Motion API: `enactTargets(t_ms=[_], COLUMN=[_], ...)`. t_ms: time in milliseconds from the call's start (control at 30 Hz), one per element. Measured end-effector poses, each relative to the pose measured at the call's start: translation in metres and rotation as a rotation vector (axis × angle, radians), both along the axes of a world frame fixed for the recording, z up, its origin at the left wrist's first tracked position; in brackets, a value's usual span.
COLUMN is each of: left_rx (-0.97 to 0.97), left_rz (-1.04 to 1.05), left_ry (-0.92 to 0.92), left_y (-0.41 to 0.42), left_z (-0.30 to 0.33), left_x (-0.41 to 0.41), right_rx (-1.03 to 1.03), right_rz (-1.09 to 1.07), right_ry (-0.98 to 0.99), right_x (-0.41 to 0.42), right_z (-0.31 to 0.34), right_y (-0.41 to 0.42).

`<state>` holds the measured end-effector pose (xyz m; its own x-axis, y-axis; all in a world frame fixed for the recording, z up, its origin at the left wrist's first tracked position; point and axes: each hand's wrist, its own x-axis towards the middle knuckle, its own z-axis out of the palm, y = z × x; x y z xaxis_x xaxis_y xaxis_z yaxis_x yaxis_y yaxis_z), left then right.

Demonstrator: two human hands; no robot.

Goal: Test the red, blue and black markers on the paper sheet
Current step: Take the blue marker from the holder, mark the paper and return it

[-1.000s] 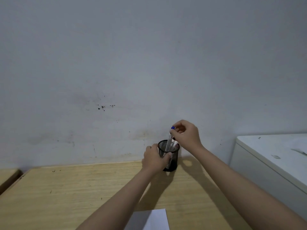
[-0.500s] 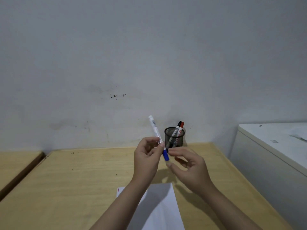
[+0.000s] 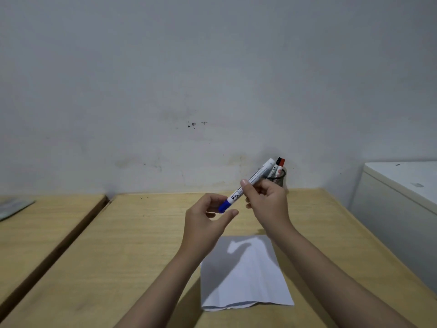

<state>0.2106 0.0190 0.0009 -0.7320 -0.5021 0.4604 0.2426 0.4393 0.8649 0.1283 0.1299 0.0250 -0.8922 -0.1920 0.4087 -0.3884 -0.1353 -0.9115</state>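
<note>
My right hand (image 3: 267,202) grips the white barrel of the blue marker (image 3: 250,183), which slants from upper right down to its blue cap at lower left. My left hand (image 3: 208,221) has thumb and fingers curled around that blue cap; whether they touch it I cannot tell. Both hands hover above the wooden table (image 3: 142,245). The white paper sheet (image 3: 243,271) lies flat beneath them. Behind my right hand a black mesh pen cup (image 3: 279,177) stands near the wall, holding the red marker (image 3: 281,162) and the black marker (image 3: 277,162).
A second wooden table (image 3: 47,221) stands to the left across a dark gap, with a flat grey object (image 3: 14,207) on it. A white cabinet (image 3: 402,197) rises at the right edge. The grey wall runs behind the tables.
The marker has passed from my left hand to my right and now slants the other way. My left hand has shifted to the blue cap. The camera tilted down, showing more paper.
</note>
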Motion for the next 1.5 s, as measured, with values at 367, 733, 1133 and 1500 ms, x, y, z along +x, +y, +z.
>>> enactTargets(t_ms=[367, 733, 1133, 1500], left_rx=[0.056, -0.107, -0.387, -0.267], left_rz=[-0.043, 0.072, -0.006, -0.010], left_ry=[-0.050, -0.463, -0.827, -0.583], left_y=[-0.020, -0.078, -0.090, -0.075], left_z=[-0.003, -0.034, -0.045, -0.075], left_x=[0.017, -0.021, -0.056, 0.017], right_rx=[0.050, 0.024, 0.018, 0.050], right_rz=[0.174, 0.126, 0.186, 0.274], right_ry=[-0.084, -0.171, -0.117, -0.282], right_x=[0.003, -0.011, -0.006, 0.005], right_z=[-0.010, -0.029, -0.044, -0.073], right_y=[-0.019, 0.007, 0.015, -0.023])
